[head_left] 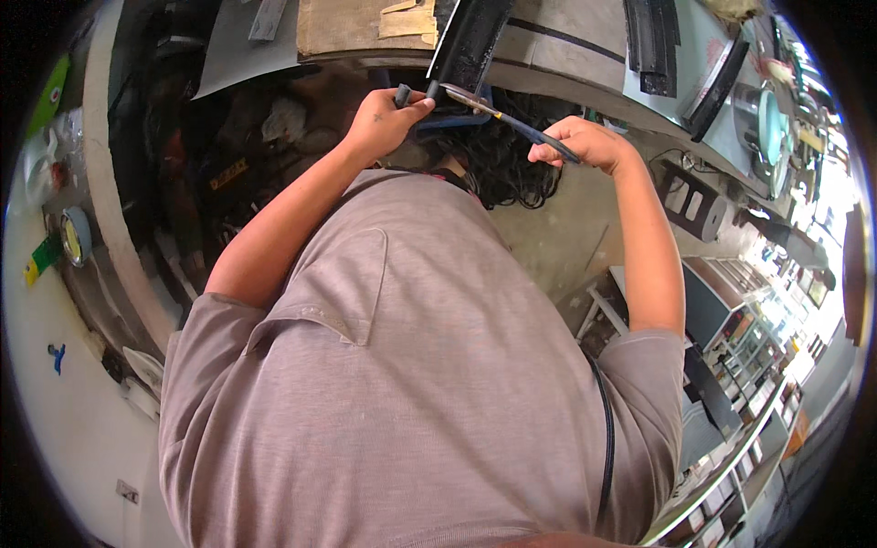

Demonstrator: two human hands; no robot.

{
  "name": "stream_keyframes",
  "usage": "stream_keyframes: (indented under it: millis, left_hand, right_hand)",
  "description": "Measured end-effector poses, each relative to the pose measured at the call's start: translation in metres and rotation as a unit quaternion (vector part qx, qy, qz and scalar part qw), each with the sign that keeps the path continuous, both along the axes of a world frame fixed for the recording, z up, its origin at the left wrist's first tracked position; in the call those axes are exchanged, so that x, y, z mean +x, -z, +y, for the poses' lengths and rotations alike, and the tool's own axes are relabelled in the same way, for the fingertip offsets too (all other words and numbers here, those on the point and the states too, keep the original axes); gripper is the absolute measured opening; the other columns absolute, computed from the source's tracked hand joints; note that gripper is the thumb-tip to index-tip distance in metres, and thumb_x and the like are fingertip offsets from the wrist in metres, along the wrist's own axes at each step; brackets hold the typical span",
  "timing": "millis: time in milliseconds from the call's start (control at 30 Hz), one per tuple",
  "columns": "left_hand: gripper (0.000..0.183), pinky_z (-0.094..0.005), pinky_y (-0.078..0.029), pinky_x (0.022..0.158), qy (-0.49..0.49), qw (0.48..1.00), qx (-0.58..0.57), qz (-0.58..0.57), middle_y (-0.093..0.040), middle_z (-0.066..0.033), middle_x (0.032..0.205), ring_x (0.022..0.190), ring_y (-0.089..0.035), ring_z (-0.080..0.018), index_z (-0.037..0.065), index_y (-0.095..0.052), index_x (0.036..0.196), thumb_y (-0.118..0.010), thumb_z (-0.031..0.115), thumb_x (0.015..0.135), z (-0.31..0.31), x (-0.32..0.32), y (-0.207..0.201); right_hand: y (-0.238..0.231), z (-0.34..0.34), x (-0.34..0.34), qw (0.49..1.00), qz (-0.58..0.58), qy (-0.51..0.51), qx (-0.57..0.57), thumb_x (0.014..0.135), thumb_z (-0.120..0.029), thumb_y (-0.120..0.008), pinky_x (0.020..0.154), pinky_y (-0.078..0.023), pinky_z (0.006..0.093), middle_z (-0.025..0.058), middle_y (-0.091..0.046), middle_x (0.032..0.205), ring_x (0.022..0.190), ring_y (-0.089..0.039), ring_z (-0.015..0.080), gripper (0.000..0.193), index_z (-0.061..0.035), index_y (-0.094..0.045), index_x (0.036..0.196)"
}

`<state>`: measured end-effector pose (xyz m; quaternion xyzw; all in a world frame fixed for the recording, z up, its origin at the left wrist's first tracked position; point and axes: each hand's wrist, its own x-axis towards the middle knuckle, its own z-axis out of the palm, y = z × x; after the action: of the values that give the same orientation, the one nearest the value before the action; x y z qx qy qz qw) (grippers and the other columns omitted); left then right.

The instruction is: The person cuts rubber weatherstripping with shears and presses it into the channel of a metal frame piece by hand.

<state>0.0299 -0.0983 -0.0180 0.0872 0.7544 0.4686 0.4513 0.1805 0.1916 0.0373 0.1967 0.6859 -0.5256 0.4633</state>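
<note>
My left hand point(382, 121) is closed around a dark grey rubbery piece point(402, 94), whose end sticks up beside the thumb. Its other end point(432, 89) shows past my fingertips, close to the blade tips of a pair of scissors point(512, 123). Dark handles of these scissors sit in my right hand point(585, 144), fingers curled round them, blades pointing left. Whether the blades touch the piece I cannot tell. Just beyond, a long black strip point(477, 41) with a pale edge reaches over the bench's near edge.
A wooden bench point(548, 57) runs across the far side, with cardboard point(338, 27) at left and more black strips point(653, 46) at right. Beneath it, a heap of thin black strips point(516, 169) hangs by a blue container point(448, 121). A round teal-rimmed object point(772, 123) stands far right.
</note>
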Motion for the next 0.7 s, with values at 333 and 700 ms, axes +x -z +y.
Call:
stream_keyframes:
  millis: [333, 700]
  left_hand:
    - [0.037, -0.0288, -0.048, 0.073, 0.034, 0.999, -0.034, -0.013, -0.068, -0.0059, 0.081, 0.076, -0.059, -0.0119, -0.003, -0.071, 0.107, -0.07, 0.03, 0.09, 0.0, -0.006, -0.006]
    - [0.039, -0.0288, -0.049, 0.079, 0.063, 0.996, 0.003, 0.069, -0.072, -0.0087, 0.09, 0.084, -0.063, -0.013, -0.003, -0.07, 0.111, -0.069, 0.03, 0.091, -0.004, -0.007, 0.01]
  right_hand:
    - [0.01, 0.002, -0.02, 0.999, -0.006, -0.015, -0.029, 0.08, -0.037, -0.08, 0.066, -0.04, 0.0234, -0.0025, -0.06, 0.077, 0.072, -0.051, 0.0068, 0.043, 0.0011, -0.072, 0.097]
    - [0.0, 0.002, -0.039, 0.997, 0.015, -0.075, 0.016, 0.077, -0.041, -0.08, 0.065, -0.041, 0.0237, -0.0033, -0.061, 0.071, 0.069, -0.053, 0.0063, 0.041, -0.0018, -0.073, 0.086]
